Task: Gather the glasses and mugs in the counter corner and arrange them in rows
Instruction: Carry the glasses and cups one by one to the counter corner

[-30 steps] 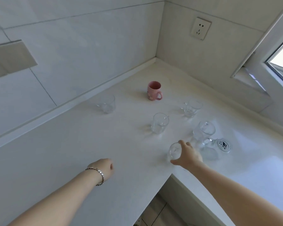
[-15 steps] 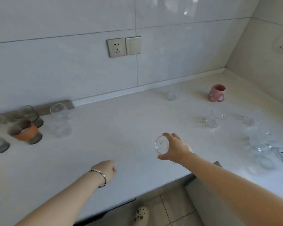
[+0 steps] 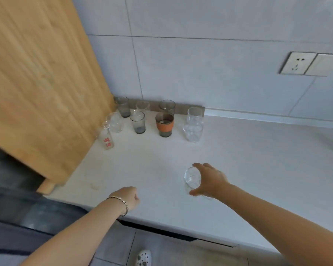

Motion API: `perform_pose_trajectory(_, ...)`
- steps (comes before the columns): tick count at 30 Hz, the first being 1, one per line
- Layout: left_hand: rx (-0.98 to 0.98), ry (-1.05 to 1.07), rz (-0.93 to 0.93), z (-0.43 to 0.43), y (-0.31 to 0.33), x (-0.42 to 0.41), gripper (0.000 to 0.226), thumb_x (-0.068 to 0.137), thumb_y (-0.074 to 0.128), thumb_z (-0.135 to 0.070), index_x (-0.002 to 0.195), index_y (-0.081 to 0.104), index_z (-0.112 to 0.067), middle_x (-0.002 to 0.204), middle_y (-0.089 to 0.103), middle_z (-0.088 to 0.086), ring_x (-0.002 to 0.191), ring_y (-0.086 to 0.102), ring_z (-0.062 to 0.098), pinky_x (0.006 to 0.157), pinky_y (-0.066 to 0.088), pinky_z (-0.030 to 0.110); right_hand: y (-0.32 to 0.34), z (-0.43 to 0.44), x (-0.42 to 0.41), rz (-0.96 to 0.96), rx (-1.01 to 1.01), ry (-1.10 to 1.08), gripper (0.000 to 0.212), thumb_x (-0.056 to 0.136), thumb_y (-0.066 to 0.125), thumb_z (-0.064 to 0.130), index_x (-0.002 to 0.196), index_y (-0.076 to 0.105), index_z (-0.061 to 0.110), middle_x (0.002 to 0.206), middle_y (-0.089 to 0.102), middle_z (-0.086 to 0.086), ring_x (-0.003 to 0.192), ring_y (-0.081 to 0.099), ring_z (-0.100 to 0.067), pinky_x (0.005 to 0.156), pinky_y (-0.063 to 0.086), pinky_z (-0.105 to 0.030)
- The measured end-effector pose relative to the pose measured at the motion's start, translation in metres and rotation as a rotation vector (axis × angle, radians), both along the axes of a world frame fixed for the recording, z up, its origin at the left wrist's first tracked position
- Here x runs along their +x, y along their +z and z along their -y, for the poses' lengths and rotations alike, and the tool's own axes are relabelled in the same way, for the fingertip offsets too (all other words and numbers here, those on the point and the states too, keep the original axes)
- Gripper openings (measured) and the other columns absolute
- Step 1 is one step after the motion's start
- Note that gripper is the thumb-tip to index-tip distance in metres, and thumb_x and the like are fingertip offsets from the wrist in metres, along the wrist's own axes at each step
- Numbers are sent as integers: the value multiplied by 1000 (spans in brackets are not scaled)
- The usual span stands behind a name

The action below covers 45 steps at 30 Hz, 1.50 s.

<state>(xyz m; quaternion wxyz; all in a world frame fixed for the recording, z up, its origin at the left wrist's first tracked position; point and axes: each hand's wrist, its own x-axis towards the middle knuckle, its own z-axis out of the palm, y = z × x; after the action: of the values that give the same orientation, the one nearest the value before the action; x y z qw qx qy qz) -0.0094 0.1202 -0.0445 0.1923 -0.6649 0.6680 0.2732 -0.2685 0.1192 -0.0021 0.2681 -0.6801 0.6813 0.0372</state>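
My right hand [image 3: 210, 180] grips a small clear glass [image 3: 192, 177] just above the white counter [image 3: 248, 160], tilted so its mouth faces me. My left hand [image 3: 128, 196], wearing a bracelet, is curled into a loose fist near the counter's front edge and holds nothing. In the corner by the wooden panel stand several glasses: a smoky glass with an orange sleeve [image 3: 164, 124], a grey tumbler [image 3: 137, 121], another grey tumbler [image 3: 167, 106] behind, a tall grey glass [image 3: 123, 106], clear glasses [image 3: 193, 124] on the right, and a small clear bottle with red lettering [image 3: 106, 138].
A tall wooden panel [image 3: 37, 83] closes the counter's left end. A wall socket and switch [image 3: 304, 64] sit on the tiled wall at the right. The counter's front edge runs under my arms, with floor tiles and a slipper [image 3: 143, 258] below.
My view has swung left from the right corner with the pink mug to the left corner. My right hand has carried the clear glass along. My left hand stays a loose fist.
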Motion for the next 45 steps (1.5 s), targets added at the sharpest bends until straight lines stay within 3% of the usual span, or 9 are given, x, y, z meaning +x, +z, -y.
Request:
perform_pose_trajectory(6,23,43,47,56,-6,115,23,94,36,-18,72,37,-24,78,42,-6,80,44,18,62,32,23,-18,73,126,20,38,52,93,68,76,43,144,26,28,137,42,2,123,50,-20,99,44,-31)
perform_pose_trajectory(12,32,26,16,111,-8,174,11,94,34,-18,89,44,-20,92,48,-2,82,46,18,65,34,23,-34,149,213,45,34,-52,91,68,76,41,144,27,25,135,44,-1,124,49,-21,97,42,-32)
perform_pose_trajectory(16,17,35,-28,132,-14,189,24,94,34,-19,71,37,-25,87,48,-3,83,45,19,69,35,25,-45,190,241,22,0,-114,90,68,77,40,142,29,23,133,45,-4,123,50,-24,95,44,-33)
perform_pose_trajectory(20,28,27,-73,140,-23,199,15,94,35,-21,80,41,-23,92,50,-4,82,46,18,71,35,27,-58,218,255,-29,-1,-151,87,68,77,39,139,31,21,132,44,-6,122,49,-26,92,46,-34)
perform_pose_trajectory(28,60,-4,-47,149,-36,210,26,94,35,-21,69,33,-26,87,45,-5,78,43,19,60,30,25,-69,230,266,49,17,-261,88,73,77,35,143,27,17,136,40,-9,128,43,-28,99,44,-37)
perform_pose_trajectory(34,49,-125,-30,158,-34,166,35,93,36,-19,61,26,-26,64,29,-8,65,36,18,52,22,23,-65,193,232,129,90,-184,75,84,67,24,145,24,11,142,36,-10,128,45,-28,101,42,-35)
perform_pose_trajectory(38,36,-266,-66,165,-25,99,29,93,35,-18,65,31,-25,68,34,-9,79,41,21,57,28,23,-62,150,160,59,306,-172,50,89,59,32,133,48,12,137,51,-6,127,48,-22,104,41,-32)
perform_pose_trajectory(42,33,-402,-128,166,-15,12,17,93,36,-19,76,41,-22,90,48,-4,83,47,20,71,36,25,-51,94,66,-24,405,-271,51,91,55,35,136,46,12,145,43,-3,134,40,-21,109,35,-33)
perform_pose_trajectory(45,14,-473,-174,156,-14,-61,26,91,37,-20,65,35,-26,84,50,-6,84,49,20,74,38,26,-38,47,-9,-53,398,-371,50,95,48,34,139,43,10,149,36,-6,139,34,-22,112,31,-34)
